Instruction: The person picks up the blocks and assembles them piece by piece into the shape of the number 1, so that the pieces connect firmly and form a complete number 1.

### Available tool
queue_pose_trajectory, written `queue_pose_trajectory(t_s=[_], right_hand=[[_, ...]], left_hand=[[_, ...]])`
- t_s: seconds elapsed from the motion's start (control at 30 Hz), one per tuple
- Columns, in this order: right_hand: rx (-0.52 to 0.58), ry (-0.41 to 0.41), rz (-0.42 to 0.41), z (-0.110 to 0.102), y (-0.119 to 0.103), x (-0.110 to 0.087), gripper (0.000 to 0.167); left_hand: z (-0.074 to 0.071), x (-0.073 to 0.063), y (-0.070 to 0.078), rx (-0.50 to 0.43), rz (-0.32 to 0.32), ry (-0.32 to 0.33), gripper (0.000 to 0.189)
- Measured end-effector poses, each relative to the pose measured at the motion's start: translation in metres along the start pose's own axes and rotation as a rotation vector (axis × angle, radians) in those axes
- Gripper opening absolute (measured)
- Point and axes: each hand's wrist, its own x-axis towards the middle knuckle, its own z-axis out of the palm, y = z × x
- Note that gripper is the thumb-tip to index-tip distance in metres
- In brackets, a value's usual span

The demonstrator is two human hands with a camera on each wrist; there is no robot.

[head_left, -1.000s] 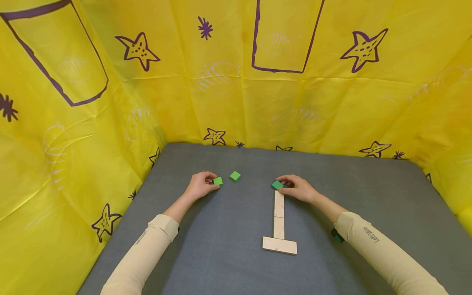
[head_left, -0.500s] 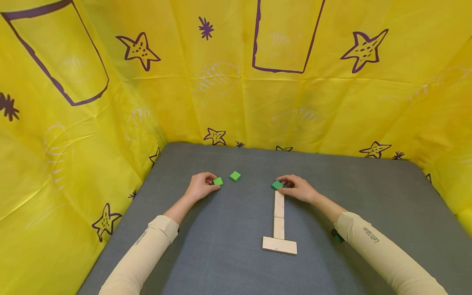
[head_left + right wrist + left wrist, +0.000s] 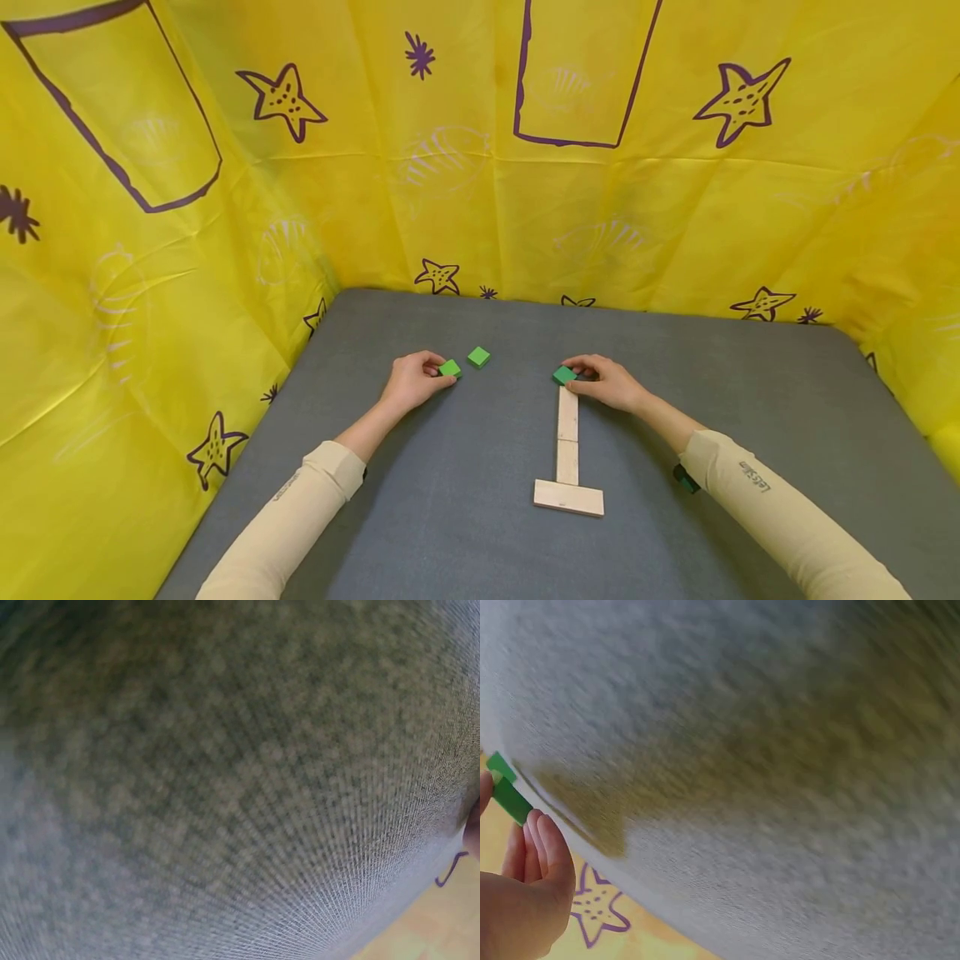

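Note:
In the head view my left hand (image 3: 413, 381) pinches a light green block (image 3: 450, 369) between thumb and fingers. Just beyond it, up and to the right, lies a second light green block (image 3: 478, 357). My right hand (image 3: 609, 383) holds a darker green block (image 3: 564, 376) at the far end of a column of pale wooden blocks (image 3: 567, 414). That column runs toward me and meets a crosswise wooden block (image 3: 568, 497), forming an upside-down T. From the left wrist, a green block (image 3: 511, 801) shows between thumb and fingertips. Only a sliver of the right hand (image 3: 472, 831) appears in its wrist view.
A dark grey cloth-like tabletop (image 3: 450, 517) lies under everything. Yellow curtains (image 3: 450, 208) printed with starfish and fish surround its back and sides. The light sleeves (image 3: 780, 500) reach in from both lower corners.
My left hand has shifted slightly right with its light green block, closer to the second one. The right hand stays in place on the darker green block.

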Motion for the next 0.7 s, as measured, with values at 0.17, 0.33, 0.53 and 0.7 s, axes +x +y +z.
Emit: queue_pose_trajectory(t_s=[0.17,0.33,0.53,0.7], right_hand=[[-0.002,0.001,0.002,0.000,0.001,0.001,0.041],[-0.003,0.002,0.003,0.000,0.001,0.001,0.041],[-0.006,0.000,0.004,0.000,0.000,0.001,0.041],[-0.005,0.001,0.007,0.000,0.000,0.000,0.041]], left_hand=[[0.004,-0.002,0.009,-0.009,0.015,0.007,0.036],[0.009,-0.004,0.019,-0.024,0.013,-0.004,0.036],[0.014,-0.007,0.028,-0.039,0.019,-0.020,0.036],[0.019,-0.007,0.034,-0.043,0.039,-0.030,0.035]])
